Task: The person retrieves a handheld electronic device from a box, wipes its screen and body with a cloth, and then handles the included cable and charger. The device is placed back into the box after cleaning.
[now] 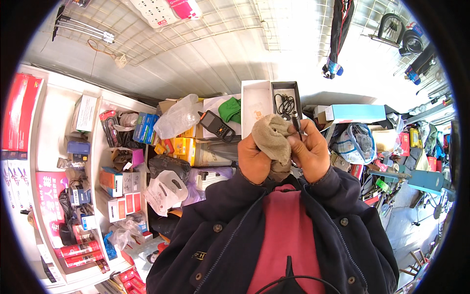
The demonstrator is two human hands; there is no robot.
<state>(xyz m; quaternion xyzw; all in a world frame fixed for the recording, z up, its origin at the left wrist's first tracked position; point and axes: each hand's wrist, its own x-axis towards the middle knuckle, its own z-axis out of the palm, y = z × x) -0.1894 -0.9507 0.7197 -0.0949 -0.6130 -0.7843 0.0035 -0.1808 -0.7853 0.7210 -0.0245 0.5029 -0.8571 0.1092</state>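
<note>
In front of my chest, my left hand [253, 159] is closed around a tan cloth [270, 136] that bunches up over its fingers. Beside it, my right hand [312, 153] pinches a slim black cable plug [296, 122] between thumb and fingers, its tip pointing up. The cloth hangs close against the right fingertips; whether it touches the plug I cannot tell. Just beyond both hands stands an open box [295, 88], with a coiled black cable [284, 103] inside. Its white lid or tray [255, 89] sits to its left.
Left of the box lie a black-and-orange handheld device [217, 126], a green cloth [230, 110] and a clear plastic bag [178, 117]. White shelves [93, 169] with boxes fill the left side. A light blue box [355, 113] and a clear blue-trimmed bag [356, 143] are at right.
</note>
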